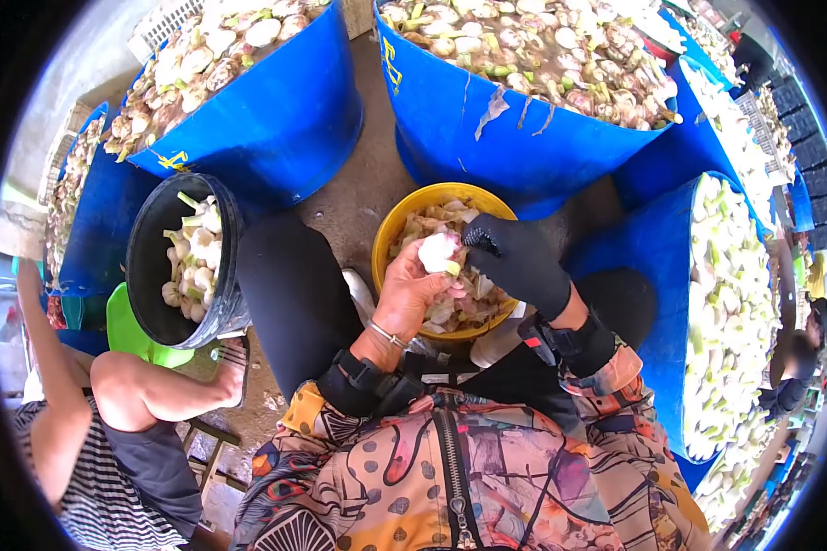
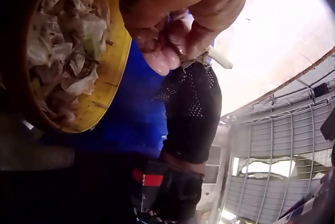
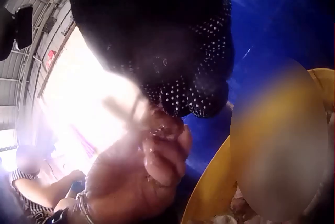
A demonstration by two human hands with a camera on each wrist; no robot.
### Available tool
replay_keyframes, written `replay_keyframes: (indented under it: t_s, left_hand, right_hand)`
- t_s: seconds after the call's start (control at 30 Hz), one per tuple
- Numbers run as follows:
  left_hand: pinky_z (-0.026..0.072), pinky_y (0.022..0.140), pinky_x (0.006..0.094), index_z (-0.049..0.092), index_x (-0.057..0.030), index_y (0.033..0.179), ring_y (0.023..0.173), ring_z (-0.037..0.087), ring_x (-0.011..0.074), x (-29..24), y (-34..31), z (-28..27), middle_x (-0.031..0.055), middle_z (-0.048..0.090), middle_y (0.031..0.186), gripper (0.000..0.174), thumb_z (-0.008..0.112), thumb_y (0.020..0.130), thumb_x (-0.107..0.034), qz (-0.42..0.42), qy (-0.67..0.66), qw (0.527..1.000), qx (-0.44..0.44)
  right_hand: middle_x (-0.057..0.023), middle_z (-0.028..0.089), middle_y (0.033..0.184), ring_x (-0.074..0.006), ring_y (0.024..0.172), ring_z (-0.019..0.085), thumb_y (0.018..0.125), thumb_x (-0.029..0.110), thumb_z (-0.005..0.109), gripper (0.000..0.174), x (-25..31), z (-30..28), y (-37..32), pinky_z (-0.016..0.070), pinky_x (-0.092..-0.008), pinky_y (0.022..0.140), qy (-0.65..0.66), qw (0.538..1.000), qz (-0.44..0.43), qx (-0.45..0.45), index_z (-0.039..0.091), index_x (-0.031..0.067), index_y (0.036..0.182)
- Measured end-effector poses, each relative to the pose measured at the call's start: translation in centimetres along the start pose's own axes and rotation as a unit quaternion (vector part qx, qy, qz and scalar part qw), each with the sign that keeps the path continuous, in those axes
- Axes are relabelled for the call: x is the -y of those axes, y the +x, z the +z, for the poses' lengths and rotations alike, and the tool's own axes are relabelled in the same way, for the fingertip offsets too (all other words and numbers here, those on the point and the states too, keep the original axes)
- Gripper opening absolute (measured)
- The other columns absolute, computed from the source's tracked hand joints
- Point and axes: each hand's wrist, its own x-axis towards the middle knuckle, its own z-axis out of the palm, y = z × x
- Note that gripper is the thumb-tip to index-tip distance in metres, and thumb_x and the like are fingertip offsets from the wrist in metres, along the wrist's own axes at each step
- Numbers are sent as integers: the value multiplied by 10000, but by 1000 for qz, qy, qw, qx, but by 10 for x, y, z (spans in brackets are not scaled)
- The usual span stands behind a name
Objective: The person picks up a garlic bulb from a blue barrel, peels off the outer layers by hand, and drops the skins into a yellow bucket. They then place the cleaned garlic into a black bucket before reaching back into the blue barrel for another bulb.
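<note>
In the head view my bare left hand (image 1: 412, 286) grips a white and purplish garlic bulb (image 1: 439, 250) with a short green stem. My right hand (image 1: 526, 268), in a black glove with white dots, meets the bulb from the right. Its curled fingertips pinch at the bulb's outer side; the palm hides the exact hold. Both hands are over a yellow bucket (image 1: 388, 223) with papery garlic skins (image 1: 450, 310) inside. In the left wrist view, the garlic's pale stem (image 2: 220, 58) pokes out beside the gloved fingers (image 2: 196, 90).
Large blue tubs (image 1: 276, 138) of garlic curve around the front and right. A black bucket (image 1: 142, 275) of cleaned-looking bulbs (image 1: 198, 257) stands at my left, beside a green basin (image 1: 133, 326). Another person (image 1: 110, 450) in a striped top sits at the left.
</note>
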Motion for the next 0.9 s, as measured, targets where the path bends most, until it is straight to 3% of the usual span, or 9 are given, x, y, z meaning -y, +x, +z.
replay_keyframes:
  t_s: [0.17,0.27,0.37,0.47,0.5,0.6,0.67,0.73,0.9]
  left_hand:
    - [562,729,345,471,-9,1211,827,641,203,-3,-2,1,100,607,1019,421,561,809,80,-12,4,1000,3]
    - [546,733,365,484,-13,1198,808,624,211,-2,-2,3,98,609,1029,457,644,769,-13,1,-55,998,32]
    - [540,716,360,492,-13,1192,783,611,205,-7,-5,8,103,610,1018,446,646,773,-26,-36,-102,992,63]
    - [531,696,356,494,-18,1203,763,595,202,-8,-4,5,109,612,1008,457,649,773,-34,-35,-139,984,107]
    - [527,690,354,498,-20,1203,762,592,201,-10,-5,4,108,612,1005,457,651,773,-36,-36,-137,984,105]
    - [520,680,353,508,-17,1200,763,587,200,-15,-8,0,107,610,999,455,656,770,-41,-34,-127,986,98]
    - [519,683,354,512,-7,1195,768,587,200,-15,-11,-1,106,610,998,454,661,767,-46,-27,-117,988,93]
    - [532,701,344,507,2,1198,767,603,183,-15,-13,0,108,616,1007,434,631,783,-21,-24,-112,990,84]
    - [534,696,313,505,17,1199,775,606,159,-14,-12,2,103,615,1010,430,609,782,3,-39,-49,995,82]
  right_hand:
    - [-192,606,767,-364,708,599,764,151,598,129,2,-1,-1,457,-450,603,-84,996,-6,6,573,48,836]
    - [-186,596,718,-369,661,593,748,180,614,149,-2,-5,1,458,-455,574,-98,993,12,-61,567,53,812]
    - [-162,592,655,-365,602,590,734,182,605,139,-29,1,3,461,-454,537,-146,988,9,-53,591,73,819]
    - [-130,589,602,-352,569,593,720,168,584,140,-59,28,-10,463,-454,518,-262,963,-62,29,610,90,834]
    - [-123,620,672,-330,598,611,718,123,551,149,-59,32,-12,469,-448,524,-278,952,-44,117,622,93,845]
    - [-144,627,751,-334,631,612,720,91,536,178,-61,31,-4,472,-452,544,-211,972,-89,-41,638,80,867]
    - [-135,636,844,-268,692,627,757,34,528,220,-37,7,7,497,-382,609,-47,999,-7,-17,634,50,949]
    - [-113,636,896,-192,746,627,804,-30,509,230,-11,-10,7,513,-314,663,186,980,73,12,612,25,1002]
    - [-72,617,964,-114,768,581,838,96,582,212,-5,-5,0,499,-269,677,138,986,19,96,571,14,1033]
